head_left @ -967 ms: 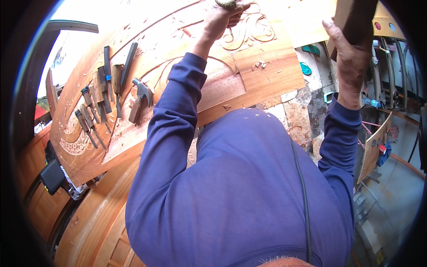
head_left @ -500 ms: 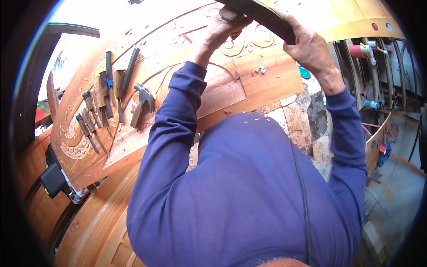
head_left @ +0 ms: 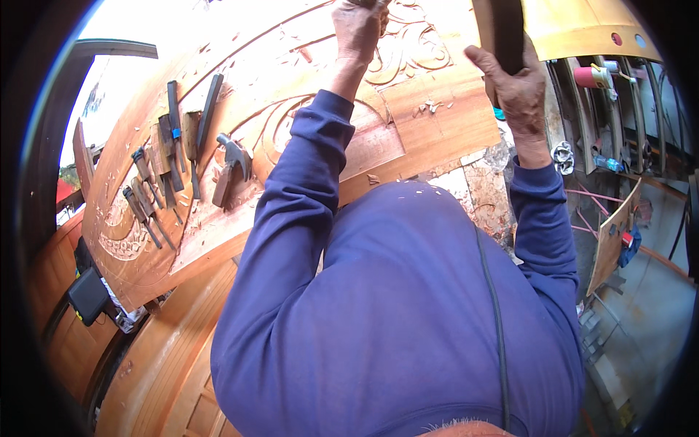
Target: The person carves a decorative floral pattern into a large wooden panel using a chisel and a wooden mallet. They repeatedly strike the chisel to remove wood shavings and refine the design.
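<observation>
1. Plainly enough, the right hand is closed around the lower end of a dark wooden block, its thumb sticking out to the left; the block is slightly blurred and runs out past the top of view.
2. The left hand is curled tight around a dark piece, too nearly out of sight for me to tell what it is.
3. Below that hand lies a broad carved wooden panel, cut with scrolls and long curved grooves and scattered with wood shavings.
4. Left of the left forearm, a claw hammer rests on the panel, and just beyond it a cluster of chisels lies roughly side by side.
5. The person wears a purple-blue sweatshirt, a dark cord running down it.
6. Farther out, a black case sits near the panel's left corner, panelled woodwork lies nearer the person, and a red-and-pale container stands out among bars at far right.
</observation>
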`<move>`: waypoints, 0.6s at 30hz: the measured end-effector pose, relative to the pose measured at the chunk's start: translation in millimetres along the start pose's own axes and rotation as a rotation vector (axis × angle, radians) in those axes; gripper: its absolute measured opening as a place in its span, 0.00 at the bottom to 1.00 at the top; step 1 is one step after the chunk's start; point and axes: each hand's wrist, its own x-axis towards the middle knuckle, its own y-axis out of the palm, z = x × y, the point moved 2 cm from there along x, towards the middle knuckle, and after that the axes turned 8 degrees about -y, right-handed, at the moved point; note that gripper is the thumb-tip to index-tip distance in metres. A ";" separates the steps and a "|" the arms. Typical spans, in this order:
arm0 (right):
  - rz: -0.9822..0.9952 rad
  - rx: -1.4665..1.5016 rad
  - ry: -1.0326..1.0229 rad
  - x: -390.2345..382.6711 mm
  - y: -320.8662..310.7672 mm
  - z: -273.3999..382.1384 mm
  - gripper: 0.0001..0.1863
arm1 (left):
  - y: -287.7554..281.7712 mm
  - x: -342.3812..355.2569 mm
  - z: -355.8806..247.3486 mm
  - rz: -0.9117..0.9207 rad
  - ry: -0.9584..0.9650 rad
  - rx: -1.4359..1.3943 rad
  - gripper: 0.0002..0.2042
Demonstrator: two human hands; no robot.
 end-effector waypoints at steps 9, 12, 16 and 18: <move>-0.145 0.041 -0.062 15.1 -39.6 34.1 0.17 | -11.7 8.7 23.1 0.044 -0.111 0.059 0.12; -0.129 -0.151 -0.284 31.0 -72.5 44.6 0.12 | 4.5 16.6 26.4 0.115 -0.180 -0.220 0.11; -0.179 -0.014 -0.325 56.8 -74.6 63.5 0.12 | -0.8 9.0 28.3 -0.064 -0.020 0.061 0.09; -0.173 0.023 -0.291 66.2 -84.9 64.5 0.12 | 0.7 13.2 29.8 0.004 -0.123 0.025 0.08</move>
